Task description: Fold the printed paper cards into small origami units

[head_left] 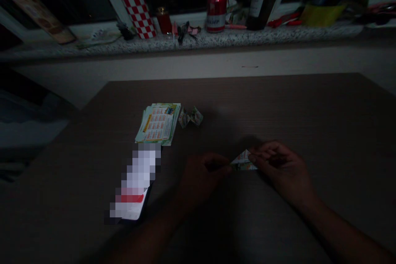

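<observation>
Between my two hands is a small printed sheet of paper, folded to a triangle with a strip along its lower edge. My left hand pinches its left corner between thumb and fingers. On the right side, my right hand grips the paper with thumb and forefinger, covering that end. Beyond my left hand sits a small folded paper piece shaped like a bow. Beside it lies a stack of printed paper sheets with calendar-like rows.
A lit phone with a blurred screen lies left of my hands on the dark wooden table. Behind, the granite windowsill carries a red can, a dark bottle, a red-and-white checkered tube and small items.
</observation>
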Tool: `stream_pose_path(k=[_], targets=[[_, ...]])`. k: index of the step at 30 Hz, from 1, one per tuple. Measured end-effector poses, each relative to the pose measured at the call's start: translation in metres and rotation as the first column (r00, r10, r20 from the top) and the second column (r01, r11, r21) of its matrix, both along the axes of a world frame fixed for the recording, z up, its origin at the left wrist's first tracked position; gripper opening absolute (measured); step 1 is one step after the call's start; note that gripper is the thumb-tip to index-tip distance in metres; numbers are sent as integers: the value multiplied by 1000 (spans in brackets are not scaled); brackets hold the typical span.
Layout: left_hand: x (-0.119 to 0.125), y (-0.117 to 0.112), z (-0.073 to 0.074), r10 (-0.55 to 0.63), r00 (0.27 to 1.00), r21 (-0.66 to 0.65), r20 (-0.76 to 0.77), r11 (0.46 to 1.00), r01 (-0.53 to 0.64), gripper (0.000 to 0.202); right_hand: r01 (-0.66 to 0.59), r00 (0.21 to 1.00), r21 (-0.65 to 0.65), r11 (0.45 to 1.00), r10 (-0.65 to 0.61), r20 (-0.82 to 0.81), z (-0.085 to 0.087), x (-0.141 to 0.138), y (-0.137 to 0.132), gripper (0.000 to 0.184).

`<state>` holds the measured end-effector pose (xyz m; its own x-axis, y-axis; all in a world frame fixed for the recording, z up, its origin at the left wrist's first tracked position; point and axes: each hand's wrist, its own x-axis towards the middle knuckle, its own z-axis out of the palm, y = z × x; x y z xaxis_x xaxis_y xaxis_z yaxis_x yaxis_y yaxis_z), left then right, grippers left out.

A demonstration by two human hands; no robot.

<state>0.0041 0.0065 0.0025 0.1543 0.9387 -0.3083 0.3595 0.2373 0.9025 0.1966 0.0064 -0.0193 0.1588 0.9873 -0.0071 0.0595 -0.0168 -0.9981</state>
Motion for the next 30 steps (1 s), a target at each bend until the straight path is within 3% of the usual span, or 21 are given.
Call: stream_pose_path(k=[11,24,30], targets=[[2,2,1,-2,1000,-98,-9,995,1,20,42,996,126,991,-52,77,4,-3,-3,16],[-3,4,0,-201,977,-34,75,978,204,20,-6,999,148,989,0,40,0,0,-6,17],[-1,2,1,-211,972,-73,101,973,219,21,-17,998,152,988,8,61,1,0,-5,18]])
